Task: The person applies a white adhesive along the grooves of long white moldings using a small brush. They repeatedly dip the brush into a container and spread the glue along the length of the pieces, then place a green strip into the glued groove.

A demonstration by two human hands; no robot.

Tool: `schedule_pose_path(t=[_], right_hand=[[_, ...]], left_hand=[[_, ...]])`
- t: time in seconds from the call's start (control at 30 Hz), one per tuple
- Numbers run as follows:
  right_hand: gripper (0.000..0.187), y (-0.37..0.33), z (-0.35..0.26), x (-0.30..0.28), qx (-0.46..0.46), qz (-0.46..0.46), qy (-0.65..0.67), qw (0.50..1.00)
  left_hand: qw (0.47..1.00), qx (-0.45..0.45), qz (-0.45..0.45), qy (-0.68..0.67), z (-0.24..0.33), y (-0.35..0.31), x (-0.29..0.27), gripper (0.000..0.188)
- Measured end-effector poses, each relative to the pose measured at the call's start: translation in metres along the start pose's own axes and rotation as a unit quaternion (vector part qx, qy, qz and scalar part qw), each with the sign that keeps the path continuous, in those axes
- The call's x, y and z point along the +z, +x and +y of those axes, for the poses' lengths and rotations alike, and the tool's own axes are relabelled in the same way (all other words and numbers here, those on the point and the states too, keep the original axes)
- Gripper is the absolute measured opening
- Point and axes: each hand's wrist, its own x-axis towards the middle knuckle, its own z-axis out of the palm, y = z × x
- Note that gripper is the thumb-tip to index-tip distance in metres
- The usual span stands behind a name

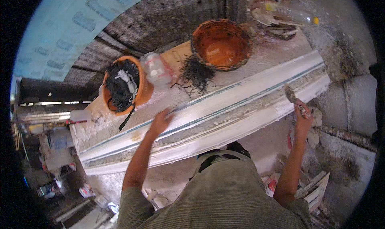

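Gripping one trowel (pixel 289 93), my right hand (pixel 302 114) is near the right end of one long white moulding (pixel 240 92) on the table (pixel 272 54); whether my left hand (pixel 161 122), at its far edge, grips, I cannot tell. Beyond sit one fibre clump (pixel 196 72), one orange bucket (pixel 146 87), one basin (pixel 224 54).

a dark ribbed wall (pixel 168 18) is rising on the far side, a pale blue sheet (pixel 66 32) is covering the far left, and thin strips of light (pixel 50 103) are showing at left.
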Motion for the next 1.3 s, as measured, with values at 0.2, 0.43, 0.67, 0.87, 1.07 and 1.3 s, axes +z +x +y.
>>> schedule_pose_path(t=[0.2,0.43,0.67,0.87,1.07,1.3], right_hand=[[0.014,-0.044,-0.007,0.053,-0.074,-0.117,0.057,0.989],[0.032,-0.051,-0.053,0.182,-0.363,-0.393,-0.064,0.842],[0.035,0.148,0.010,0.095,-0.276,-0.328,-0.070,0.901],[0.026,0.338,0.100,-0.032,-0.151,-0.139,-0.147,0.968],[0.012,0.385,0.155,-0.150,-0.028,-0.054,0.004,0.998],[0.010,0.405,0.194,-0.212,0.010,-0.024,0.042,0.999]], left_hand=[[0.998,-0.052,0.011,-0.044,-0.050,-0.056,-0.047,0.023],[0.995,0.025,0.021,-0.092,0.084,0.050,0.040,0.027],[0.999,0.050,-0.002,-0.021,0.245,0.143,0.095,0.031],[0.997,0.073,-0.009,-0.006,0.416,0.246,0.175,0.031],[0.994,0.103,-0.032,0.013,0.570,0.336,0.247,0.027],[0.996,-0.038,-0.050,0.066,0.508,0.260,0.190,0.038]])
